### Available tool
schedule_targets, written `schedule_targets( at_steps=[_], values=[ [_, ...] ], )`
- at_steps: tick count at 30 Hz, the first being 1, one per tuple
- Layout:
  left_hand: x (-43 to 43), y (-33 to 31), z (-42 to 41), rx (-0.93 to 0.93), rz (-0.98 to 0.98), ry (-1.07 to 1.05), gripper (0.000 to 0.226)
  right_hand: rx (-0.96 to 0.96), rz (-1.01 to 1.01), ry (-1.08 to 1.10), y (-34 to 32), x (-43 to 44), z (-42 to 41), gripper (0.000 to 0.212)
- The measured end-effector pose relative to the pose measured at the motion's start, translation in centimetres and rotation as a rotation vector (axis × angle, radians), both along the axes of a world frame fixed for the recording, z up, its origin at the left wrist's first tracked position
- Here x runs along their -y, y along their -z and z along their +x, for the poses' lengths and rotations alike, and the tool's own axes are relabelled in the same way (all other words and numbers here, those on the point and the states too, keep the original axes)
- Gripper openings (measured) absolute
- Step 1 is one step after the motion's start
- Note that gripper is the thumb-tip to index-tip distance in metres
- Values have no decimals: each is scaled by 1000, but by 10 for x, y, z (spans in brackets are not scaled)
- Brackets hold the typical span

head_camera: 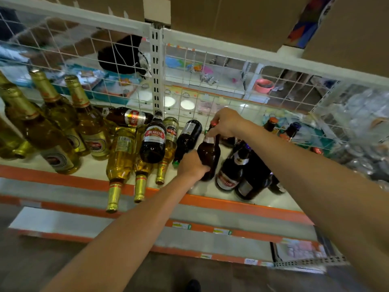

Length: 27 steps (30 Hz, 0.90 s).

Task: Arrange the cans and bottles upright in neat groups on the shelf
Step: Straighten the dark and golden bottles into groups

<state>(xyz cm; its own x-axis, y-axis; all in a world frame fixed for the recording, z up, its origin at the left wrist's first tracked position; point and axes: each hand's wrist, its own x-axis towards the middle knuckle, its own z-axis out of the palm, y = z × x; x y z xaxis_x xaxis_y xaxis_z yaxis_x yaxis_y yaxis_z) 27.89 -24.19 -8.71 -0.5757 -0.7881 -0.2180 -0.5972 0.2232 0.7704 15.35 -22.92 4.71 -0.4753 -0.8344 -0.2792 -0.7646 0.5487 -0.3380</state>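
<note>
Bright, even indoor light; glare on bottles (56,114); fisheye bending, blurred edges.

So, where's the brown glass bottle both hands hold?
Head view, middle of white shelf: the brown glass bottle is between a lying green-capped dark bottle, left, and upright dark bottles, right.

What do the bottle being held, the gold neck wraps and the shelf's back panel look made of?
The brown bottle looks like dark amber glass, glossy and faintly see-through. The gold neck wraps are probably metallic foil, bright and reflective. The back panel seems white-coated metal wire, an open grid.
</note>
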Motion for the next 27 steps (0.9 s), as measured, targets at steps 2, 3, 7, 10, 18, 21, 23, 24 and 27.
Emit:
schedule_targets(
  at_steps=[2, 3, 7, 10, 18, 21, 23, 24, 27],
  values=[
    [5, -2, -6, 3, -10, 16, 31, -86, -16, -51, 1, -8, -3, 45],
    [7, -4, -8, -5, -12, 33, 25, -106, -21, -58, 2, -12, -6, 43],
    [5, -4, -17, -18, 11, 80, 29, -149, 4, -64, 2, -22, -17, 38],
    [3, -7, -19, -38, 19, 83, 35, -145, 36, -61, 1, -22, -20, 38],
    [24, -21, -17, 4, 129, 180, 51, -99, 94, -53, -15, -8, -34, 50],
    [42, -36, -26, -27, 76, 132, 51, -93, -22, -20, -31, -6, -55, 46],
    [56, -41, -37, -13, 31, 124, 49, -106, -11, -42, -33, 1, -67, 41],
    [63, -43, -43, -2, 14, 127, 49, -113, -4, -56, -30, 8, -73, 39],
    [78, -37, -65, 30, 27, 100, 50, -113, 36, -97, -9, 35, -96, 38]
  ],
)
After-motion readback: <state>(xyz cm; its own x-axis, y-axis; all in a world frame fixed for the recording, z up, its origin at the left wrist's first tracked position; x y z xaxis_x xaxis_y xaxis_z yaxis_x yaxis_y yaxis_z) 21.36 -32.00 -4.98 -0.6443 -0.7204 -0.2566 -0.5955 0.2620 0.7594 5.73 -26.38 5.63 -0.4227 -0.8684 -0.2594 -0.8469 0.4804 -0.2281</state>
